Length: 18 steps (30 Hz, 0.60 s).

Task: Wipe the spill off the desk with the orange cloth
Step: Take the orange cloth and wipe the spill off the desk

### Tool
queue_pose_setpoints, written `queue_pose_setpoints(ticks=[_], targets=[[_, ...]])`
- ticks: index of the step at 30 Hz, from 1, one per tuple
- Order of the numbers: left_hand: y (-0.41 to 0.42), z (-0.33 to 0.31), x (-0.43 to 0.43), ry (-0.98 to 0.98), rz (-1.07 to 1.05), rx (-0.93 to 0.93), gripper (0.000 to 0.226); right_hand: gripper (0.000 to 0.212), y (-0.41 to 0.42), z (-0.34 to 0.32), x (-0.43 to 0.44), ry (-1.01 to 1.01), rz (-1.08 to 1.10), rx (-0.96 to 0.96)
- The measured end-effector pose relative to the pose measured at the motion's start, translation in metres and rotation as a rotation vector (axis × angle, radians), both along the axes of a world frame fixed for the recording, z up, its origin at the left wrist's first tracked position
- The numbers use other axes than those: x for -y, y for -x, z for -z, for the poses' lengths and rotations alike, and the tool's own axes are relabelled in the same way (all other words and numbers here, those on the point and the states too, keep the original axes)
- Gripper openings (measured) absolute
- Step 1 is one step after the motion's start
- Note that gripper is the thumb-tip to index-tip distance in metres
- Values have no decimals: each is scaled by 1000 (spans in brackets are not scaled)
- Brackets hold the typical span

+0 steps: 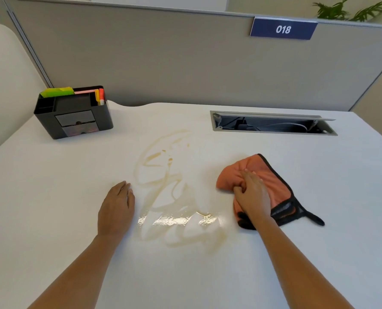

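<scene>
A pale brown spill [174,192] is smeared in streaks across the middle of the white desk [51,219], with a wet shiny patch at its near end. The orange cloth [268,175], edged in black, lies bunched on the desk just right of the spill. My right hand [252,195] presses down on the cloth's near left part, fingers curled into its folds. My left hand [116,208] rests flat on the desk at the spill's left edge, holding nothing.
A black desk organizer [74,117] with sticky notes and pens stands at the back left. An open cable tray slot [272,124] is set into the desk at the back right. A grey partition [185,63] with a blue "018" tag closes off the back.
</scene>
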<state>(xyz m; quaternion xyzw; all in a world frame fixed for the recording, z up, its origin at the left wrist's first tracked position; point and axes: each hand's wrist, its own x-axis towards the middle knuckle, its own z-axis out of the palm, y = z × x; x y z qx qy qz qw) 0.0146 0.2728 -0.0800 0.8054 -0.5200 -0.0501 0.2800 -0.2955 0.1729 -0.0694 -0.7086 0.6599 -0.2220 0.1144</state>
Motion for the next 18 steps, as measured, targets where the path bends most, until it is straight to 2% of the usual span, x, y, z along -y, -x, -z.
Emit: queue_pose_setpoints(ticks=[2,7,10,12,15,18], targets=[[3,1,-6,1,-2,2,34,51,-13,0,4,-5,-2,-34],[10,3,-17,-5,2,1,36,59,-22,9,-40,-39,-343,-14],[13,5,-23,-1,3,-25,37,61,9,12,-62,-35,-440,-23],[13,6,-26,5,8,-42,38,60,25,12,-53,-26,-350,-7],[14,8,-29,9,16,-49,39,53,16,5,-28,-1,-98,-3],[12,7,-27,10,33,-55,39,53,-17,3,-27,-1,-53,-21]])
